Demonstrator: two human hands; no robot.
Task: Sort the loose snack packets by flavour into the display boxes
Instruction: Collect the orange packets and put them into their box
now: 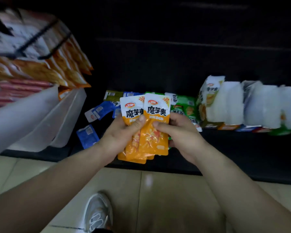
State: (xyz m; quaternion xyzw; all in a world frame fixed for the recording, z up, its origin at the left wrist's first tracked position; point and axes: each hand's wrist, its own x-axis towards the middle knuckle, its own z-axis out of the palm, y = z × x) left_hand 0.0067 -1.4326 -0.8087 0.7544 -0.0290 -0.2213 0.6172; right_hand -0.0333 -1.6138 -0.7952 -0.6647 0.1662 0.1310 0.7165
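Snack packets of the orange flavour [155,138] stand fanned at the centre of the frame, print facing us, so that we can read and match their labels before boxing them.

We see the dark shelf [242,148] spanning the middle of the frame; it serves as the sorting surface. At right centre a row of display boxes [225,105] stands on it, their packets upright and close together, presumably to show one flavour each; blur hides most of their labels. At left, clear plastic tubs [45,118] lean at the shelf's edge.

The left hand [121,133] and the right hand [183,133] both grip the orange stack, thumbs pressed on its front and fingers curled behind. We judge that this two-handed hold squares the packets into one bundle.

Behind the hands, loose blue packets [87,137] and green packets [183,105] lie scattered flat on the shelf, not yet sorted.
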